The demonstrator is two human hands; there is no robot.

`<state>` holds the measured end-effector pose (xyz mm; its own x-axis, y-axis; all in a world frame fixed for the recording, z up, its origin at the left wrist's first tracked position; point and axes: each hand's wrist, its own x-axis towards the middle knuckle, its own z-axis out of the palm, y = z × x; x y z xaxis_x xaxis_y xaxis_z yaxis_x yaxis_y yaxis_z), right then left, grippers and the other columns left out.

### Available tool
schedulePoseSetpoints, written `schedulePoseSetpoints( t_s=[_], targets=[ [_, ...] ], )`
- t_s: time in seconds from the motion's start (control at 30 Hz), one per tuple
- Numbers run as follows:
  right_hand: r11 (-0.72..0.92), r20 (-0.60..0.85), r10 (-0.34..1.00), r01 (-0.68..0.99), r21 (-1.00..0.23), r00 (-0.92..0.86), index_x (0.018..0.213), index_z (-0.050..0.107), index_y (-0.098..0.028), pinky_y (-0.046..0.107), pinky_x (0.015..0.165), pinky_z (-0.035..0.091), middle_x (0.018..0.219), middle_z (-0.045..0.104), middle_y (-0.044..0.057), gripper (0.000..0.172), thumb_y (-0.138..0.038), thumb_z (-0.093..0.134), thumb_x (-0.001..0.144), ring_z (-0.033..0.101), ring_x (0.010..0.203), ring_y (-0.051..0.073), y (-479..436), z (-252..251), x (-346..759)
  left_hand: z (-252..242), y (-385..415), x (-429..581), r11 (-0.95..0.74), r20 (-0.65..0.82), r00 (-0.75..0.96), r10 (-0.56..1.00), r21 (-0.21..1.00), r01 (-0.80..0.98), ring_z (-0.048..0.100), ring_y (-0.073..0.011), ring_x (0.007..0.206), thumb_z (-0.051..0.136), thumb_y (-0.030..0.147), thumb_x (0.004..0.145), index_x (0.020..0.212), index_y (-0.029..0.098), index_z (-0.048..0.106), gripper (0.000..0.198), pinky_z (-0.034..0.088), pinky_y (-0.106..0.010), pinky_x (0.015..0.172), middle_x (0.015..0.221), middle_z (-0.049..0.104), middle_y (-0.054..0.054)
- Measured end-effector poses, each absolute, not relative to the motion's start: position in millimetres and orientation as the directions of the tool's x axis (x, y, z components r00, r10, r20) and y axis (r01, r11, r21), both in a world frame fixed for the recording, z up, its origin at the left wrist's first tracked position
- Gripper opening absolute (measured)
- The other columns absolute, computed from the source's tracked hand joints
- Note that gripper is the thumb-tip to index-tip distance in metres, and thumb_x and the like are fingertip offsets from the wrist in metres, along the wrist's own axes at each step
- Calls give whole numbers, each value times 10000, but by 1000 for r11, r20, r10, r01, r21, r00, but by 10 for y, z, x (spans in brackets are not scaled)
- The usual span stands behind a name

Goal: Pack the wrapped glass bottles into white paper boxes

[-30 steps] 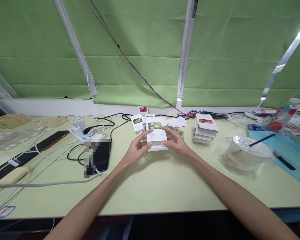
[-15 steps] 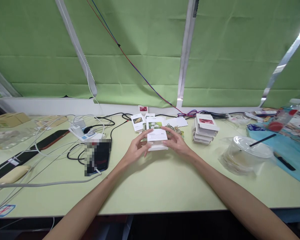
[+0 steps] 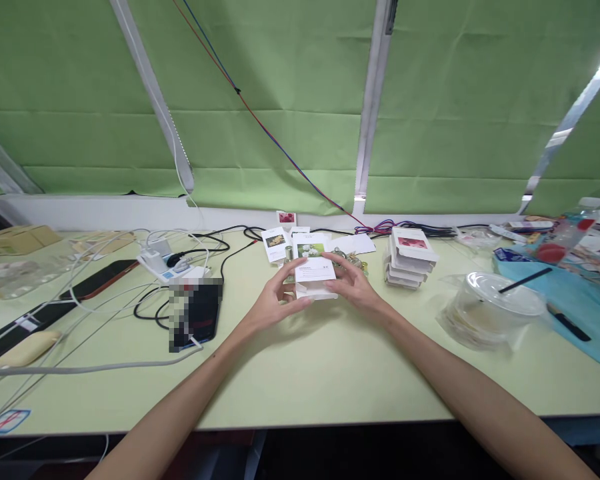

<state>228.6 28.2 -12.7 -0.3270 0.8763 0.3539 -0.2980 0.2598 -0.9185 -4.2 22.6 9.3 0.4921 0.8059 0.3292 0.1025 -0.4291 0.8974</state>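
Observation:
Between my two hands is a small white cardboard box [image 3: 316, 272] with printed lines and a white-flower picture on green. Its near end stands open, with a flap folded out towards me. My left hand [image 3: 279, 297] grips the box's left side, the thumb along the near lower edge. On the right side, my right hand [image 3: 356, 285] holds it with fingers over the top and the thumb at the opening. Small glass bottles [image 3: 356, 259] lie partly hidden behind the hands. A flat card with a yellow flower picture [image 3: 276, 244] lies just beyond on the left.
A stack of white boxes [image 3: 411, 259] stands to the right. Further right are a lidded plastic cup [image 3: 495, 303] with a black straw and a blue cloth [image 3: 570, 300]. On the left lie a phone [image 3: 204, 312], a power strip [image 3: 173, 270] and tangled cables.
My left thumb has moved right along the near edge of the box, and the box's near flap has shifted slightly. The right hand stays almost in place.

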Motion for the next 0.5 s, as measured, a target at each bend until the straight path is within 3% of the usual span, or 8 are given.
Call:
schedulePoseSetpoints(
  t_s=[0.1, 0.33, 0.5],
  targets=[
    [270, 362, 873, -294, -917, -326, 1402, 554, -308, 402, 950, 557, 1319, 678, 87, 683, -367, 836, 782, 646, 1209, 280, 284, -133, 2289, 110, 196, -25, -437, 321, 472, 821, 886, 157, 667, -242, 1035, 821, 426, 782, 1497, 316, 431, 822, 544, -275, 739, 1527, 441, -140],
    [269, 358, 878, -291, -918, -318, 1389, 565, -305, 389, 921, 562, 1287, 696, 81, 692, -361, 849, 760, 652, 1183, 277, 294, -137, 2281, 135, 173, -7, -439, 321, 450, 834, 879, 186, 685, -241, 997, 800, 460, 795, 1478, 288, 445, 788, 551, -295, 756, 1490, 488, -147],
    [250, 347, 879, -304, -919, -326, 1369, 573, -312, 338, 811, 582, 1291, 693, 70, 670, -341, 848, 758, 666, 1142, 265, 293, -131, 2274, 120, 187, -9, -422, 315, 436, 843, 890, 173, 692, -226, 925, 769, 477, 819, 1470, 287, 453, 747, 527, -263, 654, 1433, 541, -151]
  ],
)
